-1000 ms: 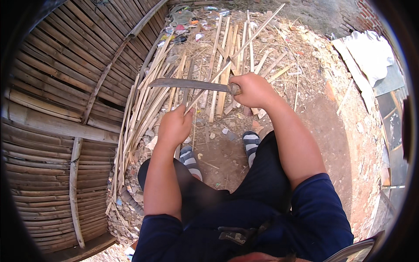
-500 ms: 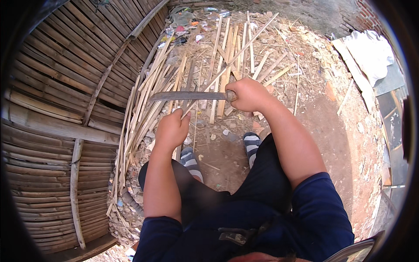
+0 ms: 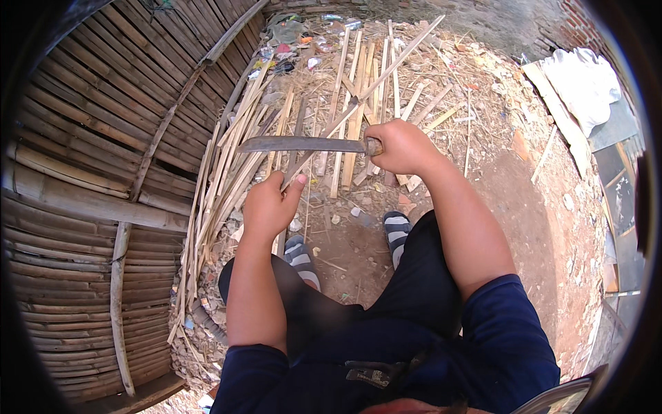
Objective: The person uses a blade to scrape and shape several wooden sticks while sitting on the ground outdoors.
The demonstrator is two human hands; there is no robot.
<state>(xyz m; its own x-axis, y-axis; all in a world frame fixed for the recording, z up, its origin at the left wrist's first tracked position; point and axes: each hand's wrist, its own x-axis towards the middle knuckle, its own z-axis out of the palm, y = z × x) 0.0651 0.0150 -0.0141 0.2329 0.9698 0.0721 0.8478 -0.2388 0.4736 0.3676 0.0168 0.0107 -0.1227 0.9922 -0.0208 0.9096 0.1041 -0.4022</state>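
In my left hand (image 3: 271,207) is the near end of a long bamboo strip (image 3: 405,57), pinched between thumb and fingers. The strip slants away to the far right, with a dark node partway along it. My right hand (image 3: 402,147) is wrapped round the wooden handle of a machete (image 3: 298,143). Its blade points left and crosses the strip just beyond my left hand. Whether the blade touches the strip or hovers above it, I cannot tell.
Several split bamboo strips (image 3: 355,131) lie on the littered ground ahead, with a longer pile (image 3: 207,200) along the bamboo wall (image 3: 76,200) at left. My sandalled feet (image 3: 301,259) stand close below my hands. A white sack (image 3: 583,86) and boards lie at far right.
The machete and my right hand have shifted slightly away from me and to the right. The bamboo strip has turned a little, showing more of its broad face; my left hand still grips it.
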